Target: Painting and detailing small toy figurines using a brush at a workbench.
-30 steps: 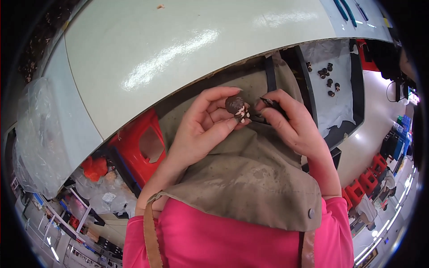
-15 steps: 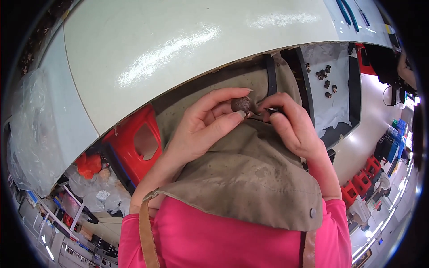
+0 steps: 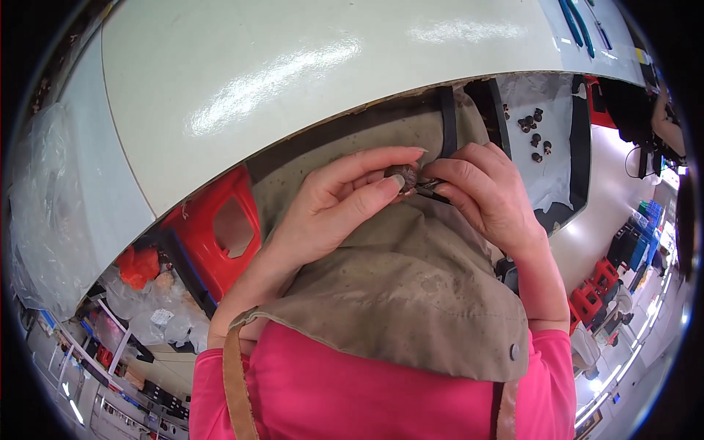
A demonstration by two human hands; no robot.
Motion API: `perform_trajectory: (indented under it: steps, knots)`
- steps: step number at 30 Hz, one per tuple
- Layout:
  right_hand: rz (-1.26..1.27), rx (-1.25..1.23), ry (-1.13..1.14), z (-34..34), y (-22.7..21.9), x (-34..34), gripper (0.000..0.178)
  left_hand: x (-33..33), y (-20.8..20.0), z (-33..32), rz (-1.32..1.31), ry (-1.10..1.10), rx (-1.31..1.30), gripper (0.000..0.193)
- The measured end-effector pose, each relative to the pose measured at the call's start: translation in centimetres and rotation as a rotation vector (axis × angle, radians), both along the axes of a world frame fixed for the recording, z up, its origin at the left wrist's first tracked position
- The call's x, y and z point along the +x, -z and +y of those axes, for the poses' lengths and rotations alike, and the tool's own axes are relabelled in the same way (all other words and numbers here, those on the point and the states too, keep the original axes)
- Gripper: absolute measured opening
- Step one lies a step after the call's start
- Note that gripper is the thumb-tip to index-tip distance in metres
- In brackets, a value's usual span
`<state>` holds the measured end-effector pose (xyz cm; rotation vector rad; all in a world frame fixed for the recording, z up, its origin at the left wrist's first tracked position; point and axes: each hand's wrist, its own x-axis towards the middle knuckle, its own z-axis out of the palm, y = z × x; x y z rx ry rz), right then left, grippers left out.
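Note:
Above the lap of my brown apron [image 3: 411,271], my left hand [image 3: 330,209] pinches a small round dark-brown piece [image 3: 405,176] between thumb and fingers. Its surface looks wrinkled or carved; the exact kind is unclear. My right hand [image 3: 499,194] grips a thin dark metal tool [image 3: 427,185], mostly hidden by the fingers. The tool's tip meets the right side of the brown piece, or comes very near it. Both hands are just below the front edge of the pale table [image 3: 345,37].
A dark-rimmed tray [image 3: 581,158] lined with white paper holds several small dark pieces [image 3: 526,125] at right. Teal-handled pliers [image 3: 577,28] lie on the table's far right. A red plastic stool [image 3: 249,209] and clear plastic sheeting [image 3: 51,213] are at left. Another person's arm [image 3: 667,132] shows far right.
My right hand has moved up and turned inward, bringing the tool to the brown piece. The piece has shifted slightly right and turned in my left fingers.

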<state>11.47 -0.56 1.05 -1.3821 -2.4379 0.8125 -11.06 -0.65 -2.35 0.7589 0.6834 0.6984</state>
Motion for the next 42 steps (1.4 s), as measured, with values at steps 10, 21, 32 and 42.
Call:
perform_trajectory:
  steps: [10,21,32,42]
  knots:
    - [-0.026,0.018,-0.050,0.5,0.0,-0.4,0.020,-0.2,0.1,0.3,0.035,0.047,0.050,0.035]
    - [-0.060,0.030,-0.093,0.5,-0.1,-0.9,0.019,-0.6,0.5,0.1,0.035,0.077,0.111,0.034]
    - [-0.164,0.114,-0.155,1.0,-1.0,-0.8,0.020,-0.5,0.8,0.1,0.029,0.086,0.107,0.032]
    - [-0.185,0.316,-0.162,0.5,-0.7,-0.6,0.027,-0.2,0.7,0.0,-0.034,0.034,0.033,0.033]
